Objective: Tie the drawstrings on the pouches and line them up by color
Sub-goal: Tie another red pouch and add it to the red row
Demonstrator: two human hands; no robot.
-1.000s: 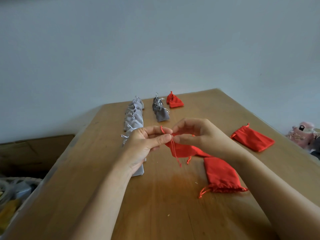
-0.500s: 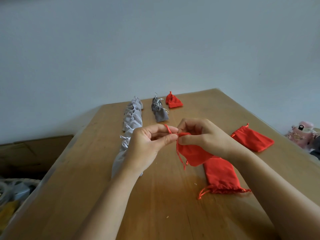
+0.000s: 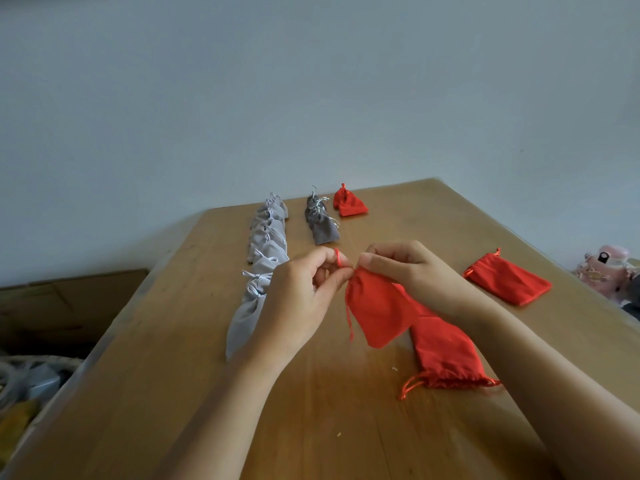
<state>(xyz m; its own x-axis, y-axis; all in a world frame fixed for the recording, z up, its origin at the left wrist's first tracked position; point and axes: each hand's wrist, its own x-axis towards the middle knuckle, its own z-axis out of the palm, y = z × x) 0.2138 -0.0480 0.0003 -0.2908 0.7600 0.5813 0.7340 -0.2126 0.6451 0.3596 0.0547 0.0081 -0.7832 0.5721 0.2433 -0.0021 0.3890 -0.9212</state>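
The red pouch (image 3: 377, 313) is being held over the middle of the table (image 3: 194, 393), with its gathered neck uppermost and its body hanging down toward the near edge. The neck is being pinched between the thumb and forefinger of the right hand (image 3: 412, 271), with the other fingers curled in behind. A loop of the drawstring (image 3: 337, 259) is being pinched between the thumb and forefinger of the left hand (image 3: 298, 299), just beside the neck, and is standing up above the fingertips. A loose cord end (image 3: 349, 320) is hanging down the left side of the pouch.

A second red pouch (image 3: 446, 355) is lying flat and is being partly covered by the held one, its untied mouth pointing toward the near edge. A third red pouch (image 3: 507, 280) is lying flat near the right edge, well apart. A tied red pouch (image 3: 348, 202) is standing at the far edge. Just to its left, a short row of dark grey pouches (image 3: 322, 225) is running in from the far edge. Further left, a longer row of light grey pouches (image 3: 266, 244) is running in from the far edge, and its near end is being hidden by the left wrist.

A pink item (image 3: 602, 268) beyond the right edge is too blurred to be identified.
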